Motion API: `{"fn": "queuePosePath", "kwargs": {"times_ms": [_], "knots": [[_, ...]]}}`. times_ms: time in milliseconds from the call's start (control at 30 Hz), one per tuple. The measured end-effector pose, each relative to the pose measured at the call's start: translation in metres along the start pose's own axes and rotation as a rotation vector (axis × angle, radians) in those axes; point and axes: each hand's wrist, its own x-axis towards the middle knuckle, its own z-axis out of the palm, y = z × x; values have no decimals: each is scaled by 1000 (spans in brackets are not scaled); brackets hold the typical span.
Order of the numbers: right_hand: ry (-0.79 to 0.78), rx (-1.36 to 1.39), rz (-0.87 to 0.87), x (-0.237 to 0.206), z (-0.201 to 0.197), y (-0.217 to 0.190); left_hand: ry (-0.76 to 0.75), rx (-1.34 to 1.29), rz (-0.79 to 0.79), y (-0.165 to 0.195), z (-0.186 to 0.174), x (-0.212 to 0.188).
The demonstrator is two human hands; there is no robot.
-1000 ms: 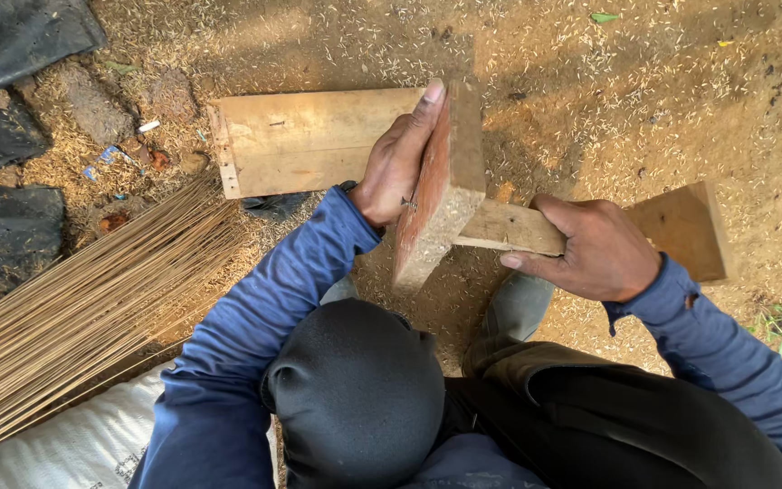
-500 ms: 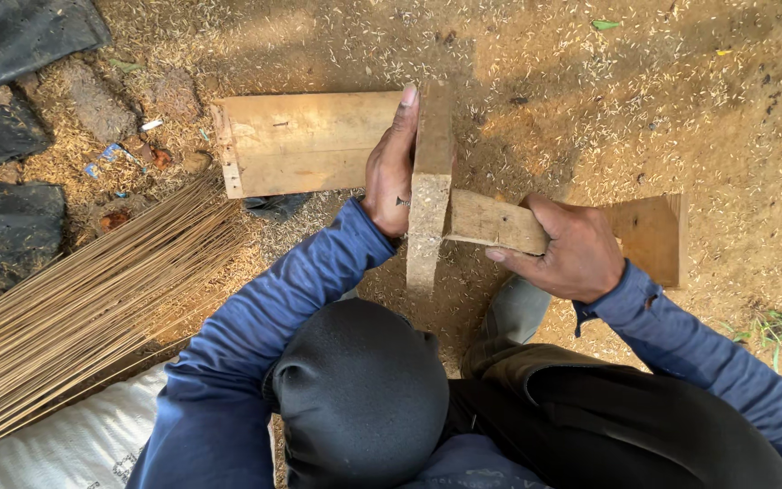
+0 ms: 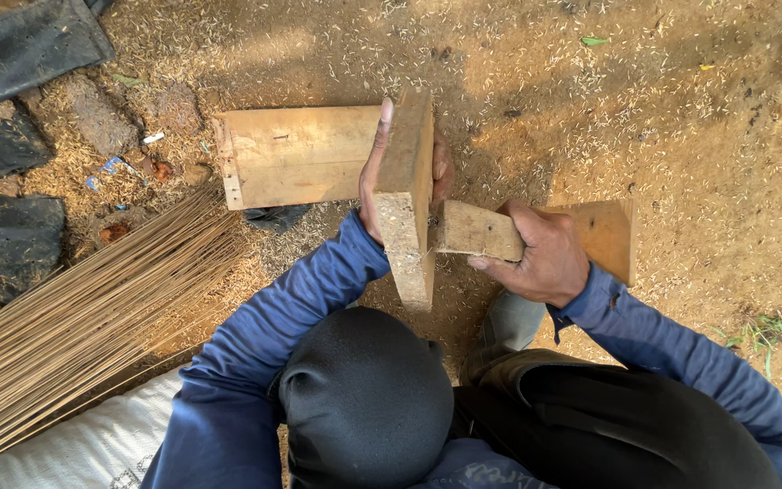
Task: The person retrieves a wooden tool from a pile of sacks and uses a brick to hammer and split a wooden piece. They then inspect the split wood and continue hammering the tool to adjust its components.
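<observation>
So I've got the plank standing on its edge right in the middle, my left hand wrapped around its left face, fingers curled over the far side. My right hand is closed on a shorter board butted against the plank's right side. A flat board lies on the ground behind the left hand. Sticks piled off to the left, chaff all over the dirt.

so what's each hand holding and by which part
Left hand grips the upright wooden board by its side faces; right hand clasps the shorter wooden piece around its middle.
</observation>
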Motion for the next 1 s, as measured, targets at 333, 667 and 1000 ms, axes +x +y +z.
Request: {"fn": "queuePosePath", "kwargs": {"times_ms": [333, 667, 1000], "knots": [[26, 60, 26, -4, 13, -2, -213, -28, -29, -9, -34, 13], [-135, 9, 38, -3, 2, 10, 17, 336, -5, 6, -16, 4], [-359, -282, -66, -9, -52, 23, -33, 825, -162, 8, -5, 10]]}}
